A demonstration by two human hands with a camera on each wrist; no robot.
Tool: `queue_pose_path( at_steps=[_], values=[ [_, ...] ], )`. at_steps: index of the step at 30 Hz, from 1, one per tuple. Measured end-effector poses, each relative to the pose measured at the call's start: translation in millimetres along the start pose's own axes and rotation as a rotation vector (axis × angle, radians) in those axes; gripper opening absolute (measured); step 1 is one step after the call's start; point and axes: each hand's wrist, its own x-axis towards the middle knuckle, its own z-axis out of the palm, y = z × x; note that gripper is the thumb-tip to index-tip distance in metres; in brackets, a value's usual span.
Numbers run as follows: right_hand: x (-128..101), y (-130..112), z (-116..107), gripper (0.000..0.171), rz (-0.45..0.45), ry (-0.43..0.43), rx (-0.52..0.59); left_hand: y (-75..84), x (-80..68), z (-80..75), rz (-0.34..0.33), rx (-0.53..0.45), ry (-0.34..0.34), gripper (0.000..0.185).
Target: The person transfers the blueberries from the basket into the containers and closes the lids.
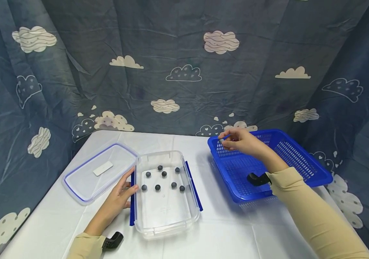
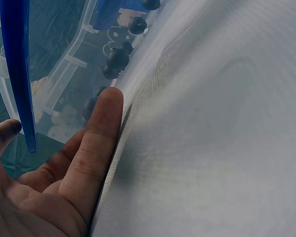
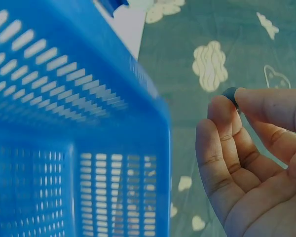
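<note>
My left hand [image 1: 116, 199] holds the left side of a clear plastic container [image 1: 165, 230], its thumb by the blue clip flap [image 1: 133, 208]. In the left wrist view its fingers [image 2: 91, 158] lie along the container's wall, close to the white cloth. Several small dark round berries, like blueberries [image 1: 157, 187], lie scattered inside the container. Above the back left rim of a blue plastic basket [image 1: 242, 190] is my right hand [image 1: 242, 142]. It pinches one blueberry [image 3: 230, 94] between thumb and finger; the hand partly covers the berry.
A clear lid [image 1: 84, 176] with a blue seal and a white label [image 1: 102, 168] lies left of the container. White cloth covers the table [image 1: 213, 230]. Behind it hangs a dark curtain [image 1: 184, 46] with cloud prints.
</note>
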Motion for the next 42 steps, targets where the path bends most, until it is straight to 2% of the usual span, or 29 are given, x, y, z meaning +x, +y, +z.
queue_pose_path(
  at_steps=[16,22,27,32,42],
  values=[
    [4.8,-31.8,42.0,0.023,-0.025,-0.110,-0.044,0.5,-0.4,-0.5,-0.011,0.010,0.007,0.071],
    [5.5,-39.2,60.7,0.022,-0.020,-0.150,-0.001,-0.1,-0.1,-1.0,-0.017,0.011,0.008,0.072],
    [9.3,-45.9,75.6,0.022,-0.053,-0.199,0.021,-0.8,1.0,-1.5,-0.019,0.007,0.002,0.073],
    [14.2,-55.9,90.6,0.025,-0.066,-0.255,0.026,-0.1,1.5,-1.7,-0.014,0.012,0.004,0.073],
    [28.9,-72.9,124.7,0.018,-0.086,-0.343,0.018,1.7,0.7,-2.4,-0.009,0.012,-0.005,0.073]
  ],
)
